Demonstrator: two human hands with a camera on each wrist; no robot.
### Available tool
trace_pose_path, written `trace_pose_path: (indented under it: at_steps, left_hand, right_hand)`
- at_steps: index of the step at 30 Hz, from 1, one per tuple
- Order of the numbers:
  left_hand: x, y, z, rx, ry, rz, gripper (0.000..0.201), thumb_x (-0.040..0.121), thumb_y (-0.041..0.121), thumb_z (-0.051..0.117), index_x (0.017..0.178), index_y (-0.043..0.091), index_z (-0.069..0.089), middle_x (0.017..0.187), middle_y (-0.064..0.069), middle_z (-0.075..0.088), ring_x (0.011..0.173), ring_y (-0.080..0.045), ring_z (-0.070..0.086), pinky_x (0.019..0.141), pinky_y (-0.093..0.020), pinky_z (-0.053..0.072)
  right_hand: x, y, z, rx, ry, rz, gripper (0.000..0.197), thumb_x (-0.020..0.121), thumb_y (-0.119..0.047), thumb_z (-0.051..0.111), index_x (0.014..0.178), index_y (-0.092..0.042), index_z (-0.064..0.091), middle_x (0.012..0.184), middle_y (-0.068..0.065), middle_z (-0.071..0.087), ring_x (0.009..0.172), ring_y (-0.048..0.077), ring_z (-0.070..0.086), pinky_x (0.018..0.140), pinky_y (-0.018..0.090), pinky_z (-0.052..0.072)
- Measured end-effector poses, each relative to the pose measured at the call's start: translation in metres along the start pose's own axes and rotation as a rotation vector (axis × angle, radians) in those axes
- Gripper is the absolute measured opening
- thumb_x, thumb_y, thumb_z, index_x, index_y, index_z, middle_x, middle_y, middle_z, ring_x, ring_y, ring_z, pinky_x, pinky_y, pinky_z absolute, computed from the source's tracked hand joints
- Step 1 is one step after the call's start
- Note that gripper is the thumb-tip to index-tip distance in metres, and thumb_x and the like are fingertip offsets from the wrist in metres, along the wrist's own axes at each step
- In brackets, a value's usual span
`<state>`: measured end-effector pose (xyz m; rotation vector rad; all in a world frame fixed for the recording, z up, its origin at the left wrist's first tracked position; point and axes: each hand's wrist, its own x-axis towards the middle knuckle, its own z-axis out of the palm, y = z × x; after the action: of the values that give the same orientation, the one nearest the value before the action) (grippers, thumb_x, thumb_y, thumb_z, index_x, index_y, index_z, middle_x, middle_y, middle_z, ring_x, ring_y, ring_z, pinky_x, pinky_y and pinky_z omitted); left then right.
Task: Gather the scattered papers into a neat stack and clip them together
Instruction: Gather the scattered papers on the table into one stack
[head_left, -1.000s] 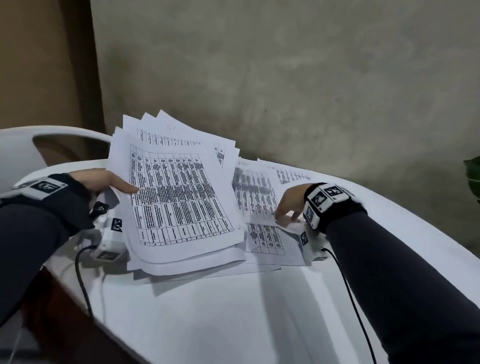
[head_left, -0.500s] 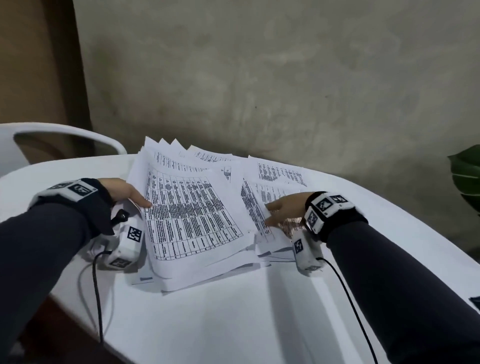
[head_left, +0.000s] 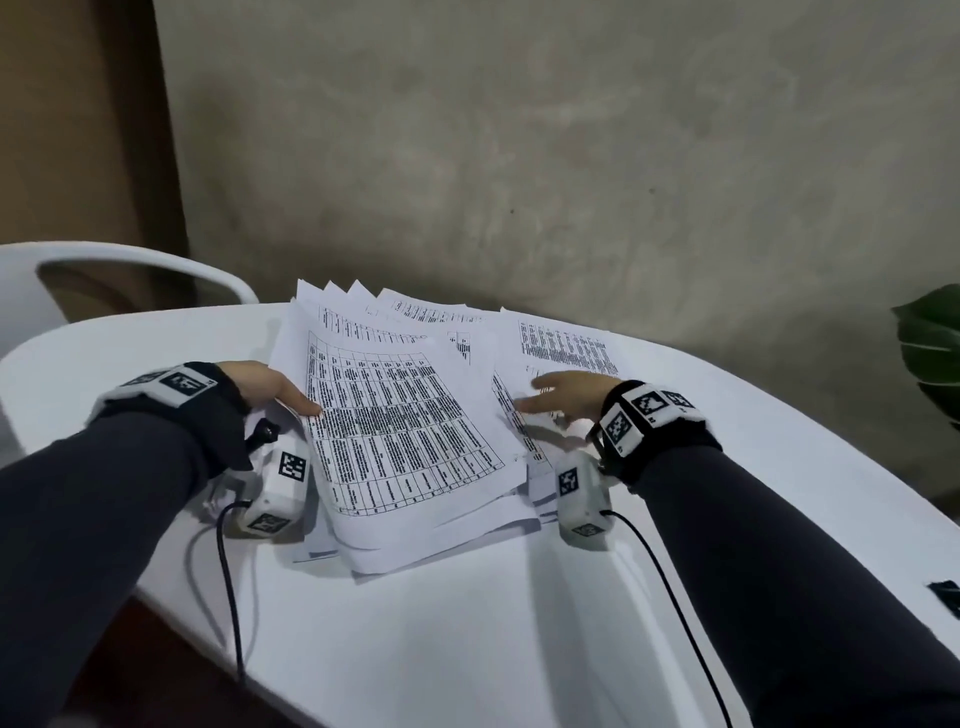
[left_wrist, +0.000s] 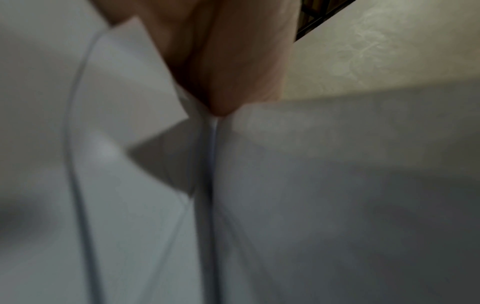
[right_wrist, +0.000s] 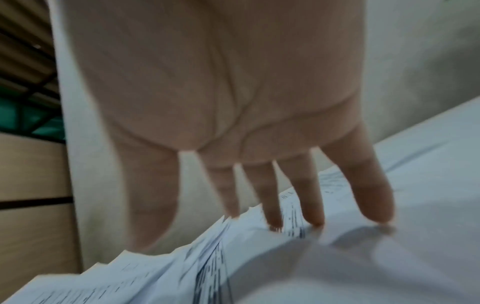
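Note:
A loose fan of printed sheets (head_left: 405, 431) lies on the white table (head_left: 467, 623). My left hand (head_left: 275, 387) grips the pile's left edge, thumb on the top sheet and the fingers hidden beneath. In the left wrist view, the hand (left_wrist: 233, 72) pinches the blurred paper edges (left_wrist: 285, 185). My right hand (head_left: 556, 397) is spread flat over the sheets at the right side of the pile. The right wrist view shows its fingers (right_wrist: 270, 201) straight, tips touching the ragged paper edges (right_wrist: 182, 273). No clip is in either hand.
A white plastic chair (head_left: 130, 270) stands behind the table's left end. A plant leaf (head_left: 932, 353) pokes in at the right. A small black object (head_left: 946, 597) lies at the table's far right edge. A rough wall runs close behind.
The left hand has lowered the held sheets onto the table. The right hand has lifted off the right-hand sheets and spread open against the pile's right side.

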<state>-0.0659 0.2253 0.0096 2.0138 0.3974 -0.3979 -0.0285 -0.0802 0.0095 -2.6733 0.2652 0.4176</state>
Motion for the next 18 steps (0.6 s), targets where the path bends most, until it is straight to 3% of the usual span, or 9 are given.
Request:
trace_pose_path:
  at_steps: [3,5,7,9,10,12,14,16,18]
  left_hand:
    - [-0.002,-0.001,0.000,-0.023,-0.003,-0.002,0.021,0.084,0.000,0.062,0.065,-0.004,0.055,0.025,-0.009,0.051,0.017,-0.017,0.040,0.026,-0.005,0.027]
    - [-0.001,-0.002,0.002,-0.010,-0.010,-0.007,0.014,0.084,0.001,0.064,0.073,-0.006,0.058,0.027,-0.009,0.053,0.025,-0.020,0.045,0.029,-0.012,0.031]
    - [-0.001,-0.002,0.004,-0.010,-0.010,0.000,0.007,0.083,0.002,0.065,0.085,-0.004,0.060,0.029,-0.008,0.055,0.046,-0.023,0.046,0.043,-0.024,0.033]
    - [0.000,-0.002,0.005,-0.008,-0.019,0.009,0.009,0.083,0.003,0.064,0.090,-0.001,0.061,0.030,-0.008,0.056,0.052,-0.023,0.043,0.054,-0.026,0.036]
    - [0.000,-0.003,0.005,-0.007,-0.022,0.009,0.007,0.084,0.003,0.064,0.090,-0.001,0.061,0.030,-0.008,0.056,0.048,-0.023,0.045,0.055,-0.023,0.039]
    - [-0.002,-0.005,0.006,-0.024,-0.040,0.019,0.002,0.086,0.003,0.062,0.085,0.002,0.061,0.030,-0.008,0.056,0.030,-0.021,0.049,0.036,-0.013,0.037]
    - [0.000,-0.007,0.006,-0.037,-0.037,0.029,0.001,0.085,0.003,0.062,0.085,0.002,0.061,0.030,-0.007,0.056,0.022,-0.016,0.046,0.031,-0.014,0.032]
    - [0.001,-0.010,0.006,-0.048,-0.022,0.022,0.003,0.085,0.004,0.062,0.084,0.002,0.062,0.031,-0.007,0.057,0.035,-0.020,0.046,0.033,-0.017,0.031]
    - [0.000,-0.012,0.008,-0.088,-0.031,0.024,0.003,0.086,0.002,0.062,0.084,0.000,0.062,0.031,-0.009,0.057,0.036,-0.022,0.046,0.029,-0.008,0.030]
  right_hand:
    - [0.004,0.016,-0.005,-0.003,0.176,0.155,0.074,0.079,-0.041,0.071,0.135,0.000,0.045,0.135,0.015,0.052,0.126,0.030,0.049,0.097,0.029,0.040]
    - [0.002,0.013,0.003,0.013,0.098,0.202,0.077,0.080,-0.049,0.066,0.134,0.001,0.045,0.138,0.017,0.048,0.127,0.033,0.047,0.101,0.037,0.039]
    - [0.000,0.001,0.011,0.001,0.037,0.147,0.078,0.081,-0.055,0.059,0.136,-0.002,0.044,0.141,0.017,0.046,0.129,0.033,0.045,0.103,0.038,0.037]
    - [0.001,-0.006,0.016,0.055,0.052,0.091,0.078,0.082,-0.049,0.063,0.141,-0.005,0.036,0.144,0.016,0.042,0.132,0.032,0.041,0.106,0.038,0.034]
    - [0.001,-0.007,0.016,0.099,0.088,0.069,0.082,0.081,-0.043,0.068,0.143,-0.005,0.031,0.146,0.016,0.040,0.134,0.032,0.039,0.108,0.038,0.033]
    - [-0.004,-0.004,0.013,0.215,0.180,0.128,0.094,0.075,-0.029,0.077,0.146,-0.003,0.020,0.146,0.016,0.040,0.134,0.032,0.038,0.109,0.037,0.033]
    - [-0.015,-0.001,0.010,0.184,0.198,0.162,0.089,0.076,-0.027,0.077,0.145,-0.004,0.024,0.143,0.015,0.043,0.132,0.031,0.042,0.104,0.032,0.036]
    - [-0.022,0.001,0.010,-0.024,0.166,0.127,0.058,0.083,-0.038,0.067,0.133,-0.013,0.051,0.129,0.010,0.056,0.118,0.028,0.054,0.095,0.025,0.040]
    - [-0.026,0.000,0.013,-0.011,0.127,0.134,0.032,0.079,-0.038,0.070,0.091,-0.009,0.066,0.085,0.006,0.064,0.074,0.022,0.060,0.066,0.023,0.046]
